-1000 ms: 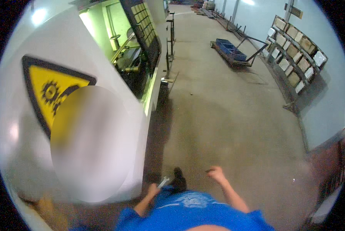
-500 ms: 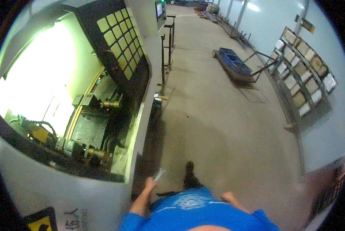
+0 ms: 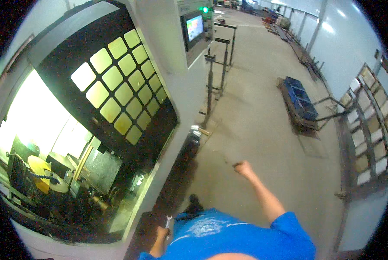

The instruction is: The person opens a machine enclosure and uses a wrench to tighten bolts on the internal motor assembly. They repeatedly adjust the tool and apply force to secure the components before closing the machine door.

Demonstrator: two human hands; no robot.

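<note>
Low beside my hip, my left hand (image 3: 162, 233) is closed round a silver open-ended wrench (image 3: 168, 222), its forked end pointing up. My right hand (image 3: 244, 168) is out in front of me over the floor, fingers curled closed. A small dark patch shows at its fingertips; what it is, I cannot make out. To my left stands a large grey machine with a lit interior, its black door with square window panes (image 3: 126, 63) slid partly aside. Inside are a yellow part (image 3: 39, 173) and brass-coloured cylindrical fittings (image 3: 99, 203). Neither hand touches the machine.
A control screen (image 3: 194, 28) with a green lamp is on the machine's front. Beyond it stand dark metal frames (image 3: 222, 67). A low cart with blue bins (image 3: 301, 99) sits ahead right, near a leaning rack of panels (image 3: 363, 123) by the wall.
My right hand has swung forward and up from beside my body. My left hand, still holding the wrench, has moved back and down. The view has turned left, showing more of the machine.
</note>
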